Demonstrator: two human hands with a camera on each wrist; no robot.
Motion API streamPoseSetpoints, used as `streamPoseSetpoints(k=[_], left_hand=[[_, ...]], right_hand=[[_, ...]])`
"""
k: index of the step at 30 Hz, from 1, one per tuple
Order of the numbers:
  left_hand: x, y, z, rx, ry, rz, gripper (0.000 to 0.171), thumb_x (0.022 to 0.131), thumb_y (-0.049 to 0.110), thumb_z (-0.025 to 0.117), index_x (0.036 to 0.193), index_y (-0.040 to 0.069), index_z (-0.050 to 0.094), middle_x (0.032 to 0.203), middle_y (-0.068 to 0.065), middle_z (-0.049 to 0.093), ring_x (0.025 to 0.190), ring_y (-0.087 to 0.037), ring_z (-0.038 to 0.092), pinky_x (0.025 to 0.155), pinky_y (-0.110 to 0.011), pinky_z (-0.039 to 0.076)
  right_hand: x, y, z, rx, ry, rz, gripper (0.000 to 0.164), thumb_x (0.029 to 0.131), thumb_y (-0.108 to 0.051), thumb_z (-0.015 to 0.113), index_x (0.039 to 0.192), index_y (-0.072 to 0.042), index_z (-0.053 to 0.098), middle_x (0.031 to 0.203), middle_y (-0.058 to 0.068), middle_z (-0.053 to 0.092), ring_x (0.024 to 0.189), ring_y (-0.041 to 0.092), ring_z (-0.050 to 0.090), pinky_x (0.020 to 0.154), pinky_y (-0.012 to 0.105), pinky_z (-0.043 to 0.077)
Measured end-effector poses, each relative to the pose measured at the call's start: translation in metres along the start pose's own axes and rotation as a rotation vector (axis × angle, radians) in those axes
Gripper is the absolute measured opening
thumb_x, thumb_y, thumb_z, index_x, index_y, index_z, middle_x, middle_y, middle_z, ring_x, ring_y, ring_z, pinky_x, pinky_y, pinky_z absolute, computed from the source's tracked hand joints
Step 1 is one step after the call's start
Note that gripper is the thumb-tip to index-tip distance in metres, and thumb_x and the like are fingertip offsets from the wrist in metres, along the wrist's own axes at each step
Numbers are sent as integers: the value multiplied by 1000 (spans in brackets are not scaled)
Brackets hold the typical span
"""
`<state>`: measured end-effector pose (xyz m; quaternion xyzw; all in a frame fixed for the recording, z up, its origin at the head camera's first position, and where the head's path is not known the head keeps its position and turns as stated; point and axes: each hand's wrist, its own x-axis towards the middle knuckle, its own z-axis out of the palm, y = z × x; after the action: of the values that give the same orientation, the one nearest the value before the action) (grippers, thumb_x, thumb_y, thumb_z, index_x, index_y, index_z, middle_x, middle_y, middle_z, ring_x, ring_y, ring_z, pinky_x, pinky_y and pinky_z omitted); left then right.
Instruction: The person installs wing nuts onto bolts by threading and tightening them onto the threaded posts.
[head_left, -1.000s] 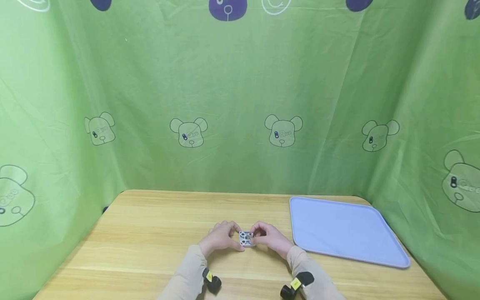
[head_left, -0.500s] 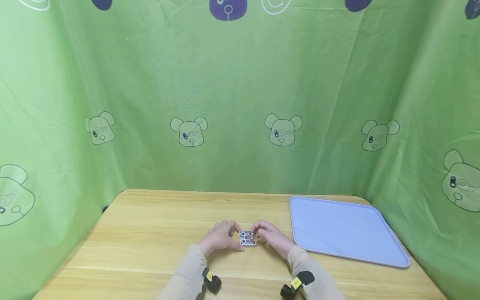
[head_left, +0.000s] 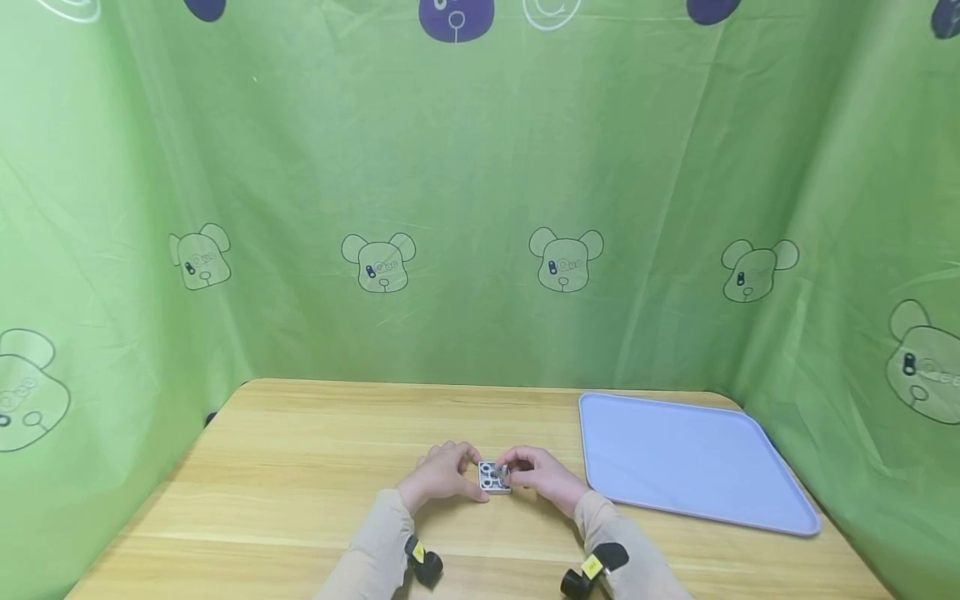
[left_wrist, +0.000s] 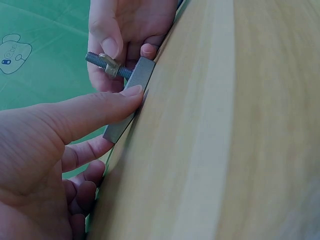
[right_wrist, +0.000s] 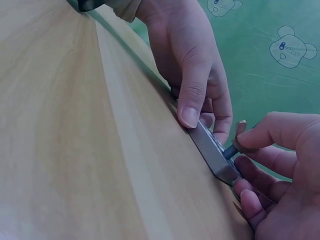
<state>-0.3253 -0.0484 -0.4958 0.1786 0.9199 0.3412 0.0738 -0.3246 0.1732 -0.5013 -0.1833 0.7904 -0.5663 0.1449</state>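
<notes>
a green bear-print curtain (head_left: 480,167) rises beyond the fingers and along both sides. under them spreads the wooden counter (head_left: 337,425), its far edge well beyond the fingertips, with a wide stretch of wood to the left of the left fingers. to the right there is less room: a pale blue tray (head_left: 693,462) lies there, its near left corner near the right wrist.

both forearms come in from the near edge and angle inward, so the hands face each other. the left hand (head_left: 442,477) lies low, thumb on the near side and index finger on the far side, gripping a square metal block (right_wrist: 212,156) that rests on the counter between the two hands. the right hand (head_left: 547,477) is curled, thumb and index finger pinching a wing nut.

the head view shows round rings on the block's top; the wrist views show its smooth side, the threaded bolt (left_wrist: 95,59) standing out of it beside the right fingers, and the wing nut (left_wrist: 112,68) partway along the thread.
</notes>
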Motion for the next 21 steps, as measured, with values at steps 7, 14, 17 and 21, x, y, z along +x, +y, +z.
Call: streamPoseSetpoints(k=[7, 14, 17, 21], left_hand=[[0, 0, 0, -3, 3, -3, 53, 62, 38, 87, 105, 20, 63, 88, 0, 51, 82, -18, 41, 74, -33, 29], [1, 0, -2, 2, -5, -1, 53, 63, 38, 87, 106, 20, 63, 89, 0, 52, 83, -19, 40, 74, -34, 28], [1, 0, -4, -1, -9, 0, 52, 63, 38, 86, 106, 20, 62, 90, -1, 52, 83, -19, 40, 74, -34, 28], [1, 0, -5, -4, -11, 1, 51, 63, 38, 86, 105, 20, 62, 90, -1, 53, 84, -19, 41, 75, -35, 28]], right_hand=[[4, 3, 1, -27, 17, -4, 22, 83, -9, 67, 100, 4, 63, 96, 3, 60, 91, 15, 51, 82, 30, 40], [6, 2, 3, -27, 30, -6, 23, 82, -9, 68, 99, 5, 62, 94, 3, 58, 91, 16, 51, 85, 32, 40], [6, 1, 4, -38, 44, -4, 25, 82, -10, 70, 99, 5, 60, 94, 4, 58, 91, 16, 51, 85, 31, 39], [7, -1, 4, -44, 59, 3, 27, 82, -11, 73, 99, 4, 60, 93, 5, 58, 90, 16, 51, 83, 29, 40]])
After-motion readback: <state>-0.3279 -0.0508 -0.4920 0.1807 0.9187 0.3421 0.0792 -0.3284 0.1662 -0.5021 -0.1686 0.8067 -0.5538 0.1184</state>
